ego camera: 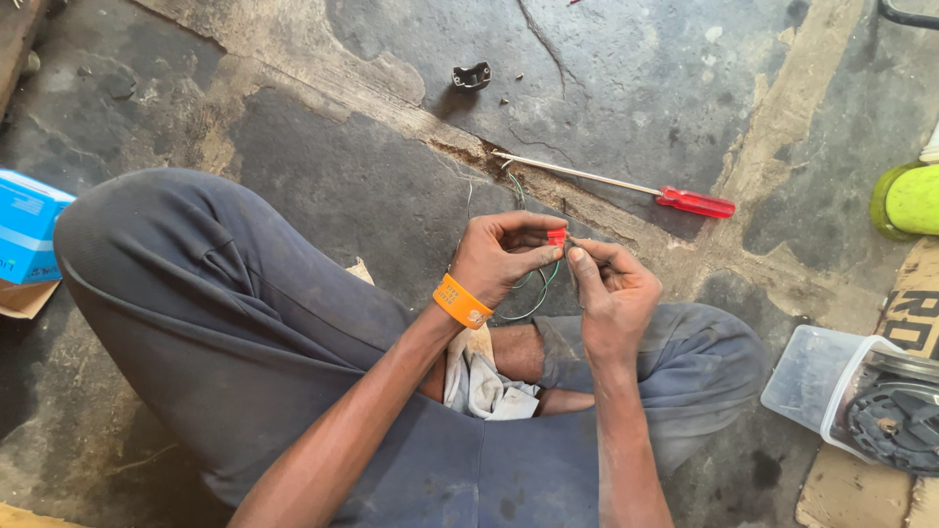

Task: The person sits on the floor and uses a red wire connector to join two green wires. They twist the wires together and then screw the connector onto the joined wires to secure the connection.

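A person sits cross-legged on the cracked concrete floor (293,127), grey trousers (196,293) filling most of the view. A clear plastic tub (812,376) stands at the right, a blue box (24,235) at the left. A red-handled screwdriver (626,186) lies on the floor just beyond the hands.

The left hand (504,256), orange wristband (460,301) at the wrist, is closed with fingertips pinching a small red connector (557,236). The right hand (611,293) is closed too, thumb and forefinger meeting at the connector. Thin green wires (533,284) loop below, between both hands.

Judged step: fitting a wire end to the connector. This calls for steady fingertip alignment.
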Tool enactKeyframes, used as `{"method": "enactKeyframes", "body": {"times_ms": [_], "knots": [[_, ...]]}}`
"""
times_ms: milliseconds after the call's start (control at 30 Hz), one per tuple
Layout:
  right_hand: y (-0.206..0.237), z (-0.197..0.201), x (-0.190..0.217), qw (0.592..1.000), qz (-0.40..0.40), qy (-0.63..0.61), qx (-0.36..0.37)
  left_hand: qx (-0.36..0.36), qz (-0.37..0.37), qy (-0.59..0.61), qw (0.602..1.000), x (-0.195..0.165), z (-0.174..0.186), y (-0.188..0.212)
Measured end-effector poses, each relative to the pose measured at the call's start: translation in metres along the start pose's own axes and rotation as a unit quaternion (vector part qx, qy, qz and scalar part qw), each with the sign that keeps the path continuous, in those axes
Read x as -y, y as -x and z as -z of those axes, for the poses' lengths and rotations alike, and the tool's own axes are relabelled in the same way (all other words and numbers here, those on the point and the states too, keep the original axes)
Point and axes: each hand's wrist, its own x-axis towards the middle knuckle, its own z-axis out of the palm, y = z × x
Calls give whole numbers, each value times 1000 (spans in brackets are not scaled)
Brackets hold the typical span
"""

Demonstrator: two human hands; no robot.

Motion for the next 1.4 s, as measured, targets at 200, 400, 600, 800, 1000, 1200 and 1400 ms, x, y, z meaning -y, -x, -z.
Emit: {"method": "enactKeyframes", "body": {"times_ms": [200,400,600,800,1000,1200,1400], "knots": [[-2,0,-1,1000,0,10,6,-17,6,9,1000,4,0,-1],[-1,-2,-2,1000,-20,6,12,-34,-9,0,999,10,2,-1],[19,-21,3,991,50,77,96,-43,14,75,996,1,12,-13],[7,-11,8,995,93,20,19,13,57,137,989,-2,11,-9],[4,-5,3,997,79,5,-6,67,101,116,986,2,10,-9],[1,0,-2,996,90,-9,-1,83,115,84,986,3,9,-8],[0,5,-1,991,128,20,31,81,141,82,983,4,7,-8]]}}
